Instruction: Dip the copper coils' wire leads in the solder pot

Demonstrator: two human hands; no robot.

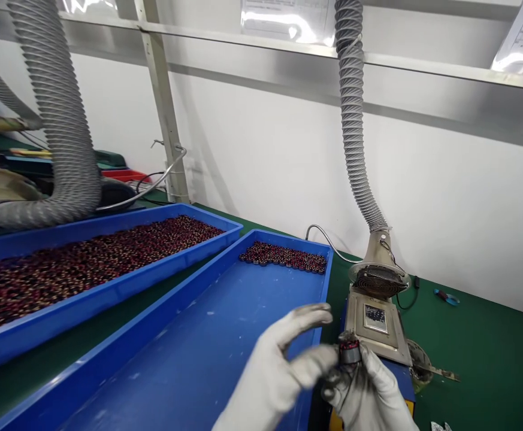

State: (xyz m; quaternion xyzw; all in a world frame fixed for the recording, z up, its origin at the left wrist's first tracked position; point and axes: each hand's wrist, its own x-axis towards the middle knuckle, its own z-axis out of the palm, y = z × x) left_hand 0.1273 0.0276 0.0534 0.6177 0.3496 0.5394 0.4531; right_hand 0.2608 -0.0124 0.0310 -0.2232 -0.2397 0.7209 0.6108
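Note:
My right hand (364, 383), in a smudged white glove, pinches a small round motor part (350, 353) with a grey side and dark red windings at its top. Just left of it is my left hand (283, 359), gloved too, its index finger and thumb spread apart with nothing between them; its lower fingers are slightly blurred. Both hands are over the right side of a blue tray (189, 359). At its far end, rows of similar small parts (288, 256) stand packed together. Behind my right hand is a metal-topped heating unit (378, 335) with a small square opening.
A second blue tray (108, 290) on the left is full of small red and dark parts. A ribbed hose (353, 120) with a fan hood hangs over the unit. Cutters (446, 297) and a tin (418, 365) with a flat strip are on the green bench.

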